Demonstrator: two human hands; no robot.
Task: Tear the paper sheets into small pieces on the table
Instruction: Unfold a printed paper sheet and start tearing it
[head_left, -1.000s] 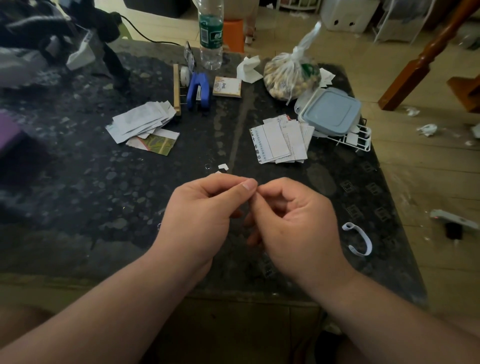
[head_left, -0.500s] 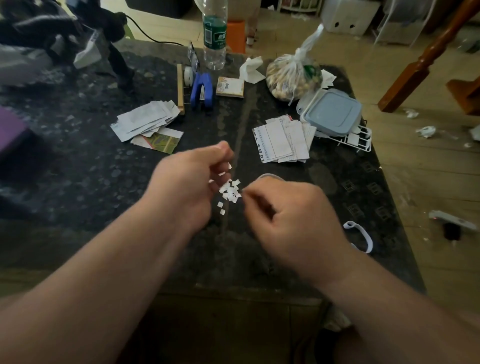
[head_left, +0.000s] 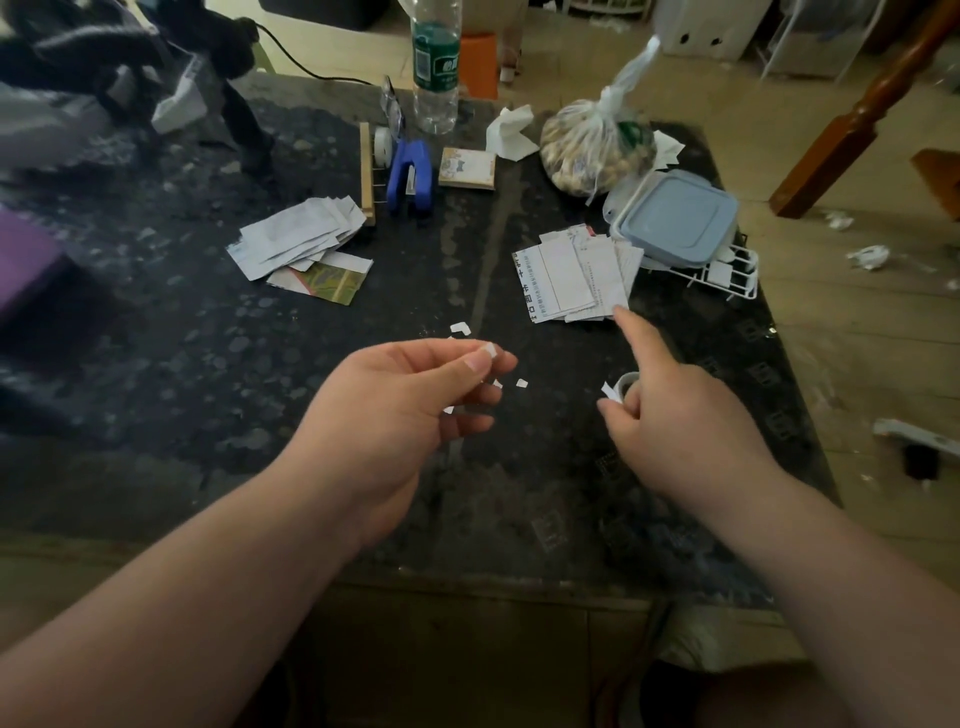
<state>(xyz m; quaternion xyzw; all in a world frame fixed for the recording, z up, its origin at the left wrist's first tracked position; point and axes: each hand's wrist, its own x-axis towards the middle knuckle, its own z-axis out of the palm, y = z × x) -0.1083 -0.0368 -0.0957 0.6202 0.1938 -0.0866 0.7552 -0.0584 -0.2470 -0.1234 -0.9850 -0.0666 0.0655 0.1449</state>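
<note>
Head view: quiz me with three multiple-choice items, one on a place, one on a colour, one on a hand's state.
1. The paper stack nearest the right hand lies: A) beside the grey-lidded box; B) on the floor; C) on a chair.
2. The bottle's label is: A) red; B) green; C) yellow.
3. The right hand is: A) flat, palm down; B) an empty fist; C) pinching a paper scrap, index finger stretched out.
Key: 1A, the stack lies right next to the box; 2B, the band round the bottle is green; 3C, a white scrap shows at its curled fingers while the index points ahead.
</note>
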